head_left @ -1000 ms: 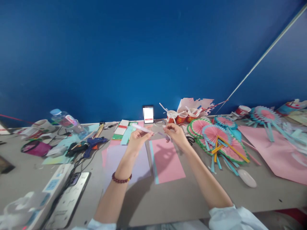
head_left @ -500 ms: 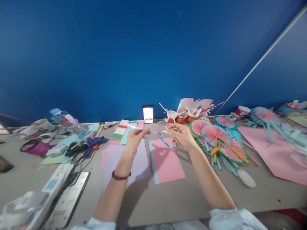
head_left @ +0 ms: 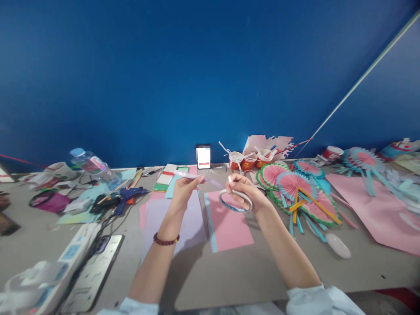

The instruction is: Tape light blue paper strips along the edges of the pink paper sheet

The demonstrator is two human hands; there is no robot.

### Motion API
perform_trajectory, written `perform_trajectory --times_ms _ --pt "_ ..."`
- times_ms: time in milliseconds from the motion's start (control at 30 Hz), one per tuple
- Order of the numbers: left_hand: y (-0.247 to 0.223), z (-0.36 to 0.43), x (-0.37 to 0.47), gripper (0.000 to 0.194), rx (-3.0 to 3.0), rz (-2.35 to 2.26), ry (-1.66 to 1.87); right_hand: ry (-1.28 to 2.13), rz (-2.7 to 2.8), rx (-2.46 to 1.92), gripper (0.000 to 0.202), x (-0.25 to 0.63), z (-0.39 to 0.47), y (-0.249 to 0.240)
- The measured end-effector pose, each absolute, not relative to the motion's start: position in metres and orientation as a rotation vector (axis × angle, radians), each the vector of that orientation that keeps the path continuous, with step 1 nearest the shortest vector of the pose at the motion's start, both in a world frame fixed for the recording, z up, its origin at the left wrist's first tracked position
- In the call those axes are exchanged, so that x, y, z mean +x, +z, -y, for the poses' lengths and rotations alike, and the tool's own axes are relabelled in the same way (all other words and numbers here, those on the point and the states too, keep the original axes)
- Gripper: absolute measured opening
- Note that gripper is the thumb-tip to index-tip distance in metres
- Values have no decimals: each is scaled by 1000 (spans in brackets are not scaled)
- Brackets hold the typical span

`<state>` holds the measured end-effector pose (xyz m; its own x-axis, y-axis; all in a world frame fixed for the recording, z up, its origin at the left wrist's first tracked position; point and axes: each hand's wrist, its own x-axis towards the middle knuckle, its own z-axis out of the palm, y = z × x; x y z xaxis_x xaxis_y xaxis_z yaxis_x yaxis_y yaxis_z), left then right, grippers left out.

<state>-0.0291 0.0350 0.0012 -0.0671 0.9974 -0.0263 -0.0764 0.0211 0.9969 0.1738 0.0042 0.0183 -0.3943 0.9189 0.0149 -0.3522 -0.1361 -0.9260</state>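
My left hand [head_left: 186, 189] pinches a pale lilac paper strip [head_left: 187, 175] above the table. The strip's far end points toward my right hand. My right hand [head_left: 244, 192] is closed on a roll of white tape [head_left: 223, 202], its ring hanging tilted below the fingers. A short white end shows at the right fingertips. Below the hands lie a lilac sheet [head_left: 177, 218] and a pink sheet [head_left: 229, 227] with a light blue edge strip.
A lit phone [head_left: 204, 156] leans on the blue wall. Paper cups [head_left: 249, 162] and pleated paper fans [head_left: 295, 188] stand right. Left are a glue gun [head_left: 129, 197], a bottle [head_left: 95, 165], a power strip [head_left: 72, 258] and another phone [head_left: 95, 275]. A white mouse [head_left: 337, 246] lies front right.
My right hand has turned and the tape roll has swung lower and to the right, now showing as a wider ring. My left hand stays almost in place with the strip.
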Motion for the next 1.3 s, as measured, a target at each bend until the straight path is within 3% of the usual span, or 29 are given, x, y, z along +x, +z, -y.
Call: perform_trajectory --times_ms 467,800,1300 --pt "1 -28 -16 28 1115 -1079 1046 1462 1461 -1198 28 164 -9 11" --pt "3 -26 -13 20 1205 -1148 996 1473 1566 -1265 21 169 -7 14" --pt "0 -27 -14 30 1013 -998 974 1432 1547 -1249 27 166 -14 5"
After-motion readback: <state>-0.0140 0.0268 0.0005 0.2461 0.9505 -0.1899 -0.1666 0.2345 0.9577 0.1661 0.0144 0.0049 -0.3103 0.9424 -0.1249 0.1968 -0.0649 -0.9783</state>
